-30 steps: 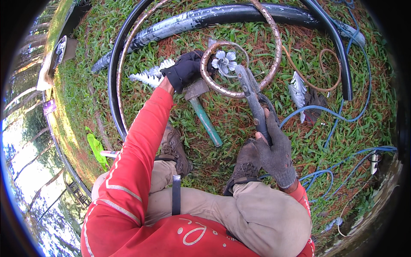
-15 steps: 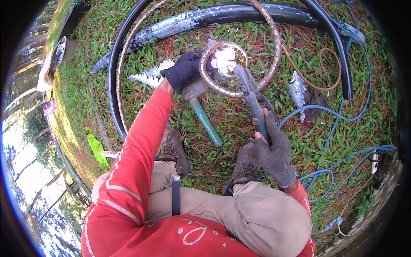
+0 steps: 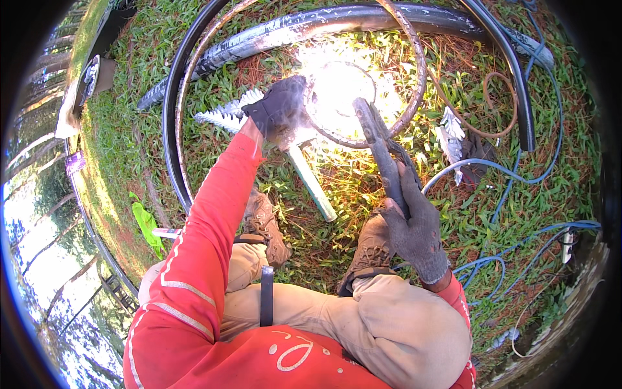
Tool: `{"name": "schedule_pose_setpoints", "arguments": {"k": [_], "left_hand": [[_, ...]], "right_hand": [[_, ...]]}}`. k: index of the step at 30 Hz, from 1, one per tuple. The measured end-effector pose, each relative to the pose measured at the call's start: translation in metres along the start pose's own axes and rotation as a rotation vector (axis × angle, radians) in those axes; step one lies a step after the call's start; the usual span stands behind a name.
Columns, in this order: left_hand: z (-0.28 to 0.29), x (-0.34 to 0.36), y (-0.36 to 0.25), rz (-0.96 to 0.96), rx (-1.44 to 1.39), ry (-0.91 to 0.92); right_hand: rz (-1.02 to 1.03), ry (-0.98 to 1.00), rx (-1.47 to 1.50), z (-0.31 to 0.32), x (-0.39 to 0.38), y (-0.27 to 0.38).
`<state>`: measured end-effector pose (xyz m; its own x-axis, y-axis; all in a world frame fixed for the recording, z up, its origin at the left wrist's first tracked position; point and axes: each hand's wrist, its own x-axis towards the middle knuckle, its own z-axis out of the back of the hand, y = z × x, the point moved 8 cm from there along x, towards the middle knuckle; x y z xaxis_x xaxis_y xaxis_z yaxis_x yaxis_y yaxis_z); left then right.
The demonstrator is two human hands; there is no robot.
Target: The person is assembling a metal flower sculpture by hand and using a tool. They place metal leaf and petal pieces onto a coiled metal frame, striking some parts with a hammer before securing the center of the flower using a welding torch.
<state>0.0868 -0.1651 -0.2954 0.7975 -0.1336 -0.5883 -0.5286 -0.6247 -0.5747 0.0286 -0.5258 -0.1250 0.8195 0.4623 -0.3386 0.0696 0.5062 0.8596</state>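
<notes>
My right hand (image 3: pixel 414 223), in a grey glove, is closed round the handle of a dark welding electrode holder (image 3: pixel 382 152). The holder's tip points into a white glare inside the small ring of a textured metal scroll (image 3: pixel 420 71). My left hand (image 3: pixel 282 107), in a black glove, is closed at the ring's left side. Glare and smoke hide its fingertips and whatever they hold. Below that hand lies a hammer with a green handle (image 3: pixel 311 185), its head partly washed out. Silvery metal leaves (image 3: pixel 223 117) lie left of the glove.
A thick black pipe (image 3: pixel 259 48) lies across the far grass. A curved black tube (image 3: pixel 172 110) arcs round the scroll. Blue cable (image 3: pixel 502 165) winds over the right side, near another metal leaf piece (image 3: pixel 448 139). My boots (image 3: pixel 366 253) stand close to the hammer.
The glow at the holder's tip has flared into a much larger, brighter white light, with smoke by my left glove. Both hands have stayed almost in place.
</notes>
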Motion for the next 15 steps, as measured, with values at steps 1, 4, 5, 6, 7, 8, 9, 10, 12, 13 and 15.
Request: {"name": "schedule_pose_setpoints", "arguments": {"k": [1, 4, 5, 6, 7, 8, 9, 10, 12, 13, 15], "left_hand": [[0.004, 0.002, 0.001, -0.008, 0.015, 0.002], [0.007, 0.003, 0.003, -0.025, 0.168, -0.039], [0.005, 0.003, 0.003, -0.023, 0.186, -0.039], [0.003, 0.003, 0.003, -0.025, 0.204, -0.041], [0.001, 0.003, 0.003, -0.029, 0.218, -0.039], [-0.003, 0.005, 0.003, -0.026, 0.227, -0.031], [-0.002, 0.006, 0.003, -0.03, 0.239, -0.032], [-0.001, 0.007, 0.002, -0.036, 0.25, -0.031], [-0.001, 0.009, 0.0, -0.04, 0.271, -0.029], [0.0, 0.009, 0.0, -0.042, 0.278, -0.032], [-0.002, 0.007, 0.0, -0.035, 0.287, -0.034]], "right_hand": [[0.035, -0.006, -0.017, 0.0, 0.001, 0.002], [0.015, 0.009, -0.026, -0.002, 0.001, 0.0], [0.028, 0.008, -0.04, -0.002, 0.002, 0.0], [0.025, -0.001, -0.052, -0.002, 0.001, -0.002], [0.024, -0.002, -0.054, -0.001, 0.0, -0.003], [-0.029, -0.02, -0.004, 0.002, -0.001, -0.008], [-0.077, -0.034, 0.049, 0.002, -0.003, -0.014], [-0.076, -0.058, 0.063, 0.004, -0.004, -0.015], [-0.072, -0.091, 0.087, 0.009, -0.003, -0.01], [-0.07, -0.099, 0.095, 0.012, -0.001, -0.007], [-0.041, -0.062, 0.013, 0.01, -0.001, -0.011]]}}
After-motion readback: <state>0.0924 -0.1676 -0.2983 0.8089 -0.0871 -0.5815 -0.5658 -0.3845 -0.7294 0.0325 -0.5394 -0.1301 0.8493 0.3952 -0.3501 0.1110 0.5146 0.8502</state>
